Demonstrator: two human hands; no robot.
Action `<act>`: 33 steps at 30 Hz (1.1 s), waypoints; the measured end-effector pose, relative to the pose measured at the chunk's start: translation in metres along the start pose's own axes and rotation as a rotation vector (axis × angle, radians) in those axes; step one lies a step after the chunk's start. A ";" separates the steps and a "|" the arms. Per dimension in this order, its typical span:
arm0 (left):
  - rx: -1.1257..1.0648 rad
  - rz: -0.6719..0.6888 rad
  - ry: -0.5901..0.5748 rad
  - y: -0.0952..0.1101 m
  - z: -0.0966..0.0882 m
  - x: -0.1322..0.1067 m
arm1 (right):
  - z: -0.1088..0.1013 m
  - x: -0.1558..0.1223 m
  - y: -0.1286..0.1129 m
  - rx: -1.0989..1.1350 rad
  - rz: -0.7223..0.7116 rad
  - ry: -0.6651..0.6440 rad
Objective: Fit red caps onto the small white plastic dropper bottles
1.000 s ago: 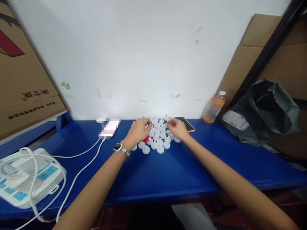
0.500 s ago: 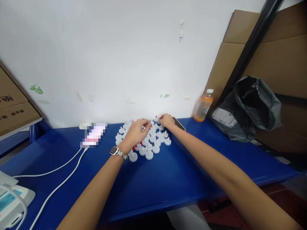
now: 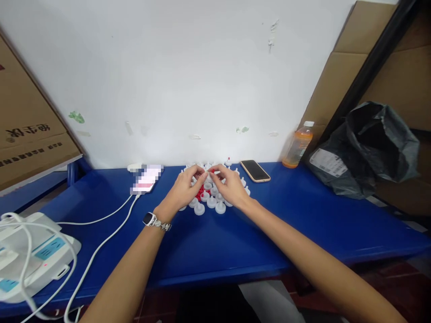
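Observation:
Both my hands meet over a cluster of white nozzle caps (image 3: 199,209) on the blue table. My left hand (image 3: 184,186) is closed in a pinch, and what lies between its fingertips is too small to make out. Beside it, my right hand (image 3: 233,185) pinches a small red tip cap (image 3: 212,171) between thumb and fingers. Loose red tip caps (image 3: 199,194) lie in a pile among the white ones, partly hidden below my hands. One white nozzle cap with a red tip (image 3: 228,161) stands at the back, by the wall.
A phone (image 3: 256,171) lies right of the caps, and another phone (image 3: 148,179) is on a charging cable to the left. An orange drink bottle (image 3: 298,146) and a dark plastic bag (image 3: 367,152) stand right. A white power strip (image 3: 43,255) with cables occupies the left front.
My right hand has come back from the rear right of the cluster, beside the phone, to meet my left hand over the caps. The camera view has turned slightly left.

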State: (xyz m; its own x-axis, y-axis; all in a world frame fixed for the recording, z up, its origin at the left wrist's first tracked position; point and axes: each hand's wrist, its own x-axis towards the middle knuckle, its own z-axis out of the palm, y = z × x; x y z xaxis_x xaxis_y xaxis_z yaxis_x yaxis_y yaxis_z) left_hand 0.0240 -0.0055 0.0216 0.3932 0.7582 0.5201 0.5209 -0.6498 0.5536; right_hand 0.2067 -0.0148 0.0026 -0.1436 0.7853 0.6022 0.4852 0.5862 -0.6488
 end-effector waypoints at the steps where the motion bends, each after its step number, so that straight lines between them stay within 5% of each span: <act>1: -0.003 -0.002 -0.007 0.000 0.001 -0.003 | 0.005 -0.004 -0.006 0.028 0.003 -0.019; 7: 0.238 0.061 -0.055 0.003 0.006 -0.011 | 0.016 -0.017 -0.013 0.114 0.020 0.077; 11: 0.109 0.075 -0.066 0.004 0.010 -0.010 | 0.013 -0.019 -0.012 0.072 -0.071 0.119; 19: -0.166 -0.092 0.177 0.011 0.029 0.001 | 0.019 -0.007 -0.009 -0.141 -0.450 0.224; 22: -0.243 -0.169 0.260 0.008 0.022 0.003 | 0.011 -0.005 -0.003 -0.200 -0.450 0.232; 25: -0.288 -0.319 0.408 -0.003 0.004 0.002 | -0.005 -0.004 0.010 -0.227 -0.292 0.354; 29: 0.111 -0.208 0.133 -0.017 -0.013 -0.006 | -0.014 -0.008 0.017 -0.128 0.006 0.306; 33: 0.384 -0.148 -0.065 -0.017 -0.008 -0.013 | -0.003 -0.014 0.002 -0.014 -0.045 0.113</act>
State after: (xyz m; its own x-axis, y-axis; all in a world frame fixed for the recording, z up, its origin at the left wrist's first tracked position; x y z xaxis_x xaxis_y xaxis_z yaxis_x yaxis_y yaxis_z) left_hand 0.0037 -0.0042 0.0108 0.3338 0.8517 0.4040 0.8154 -0.4759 0.3296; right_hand 0.2124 -0.0258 -0.0054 -0.0681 0.7303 0.6797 0.4926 0.6171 -0.6136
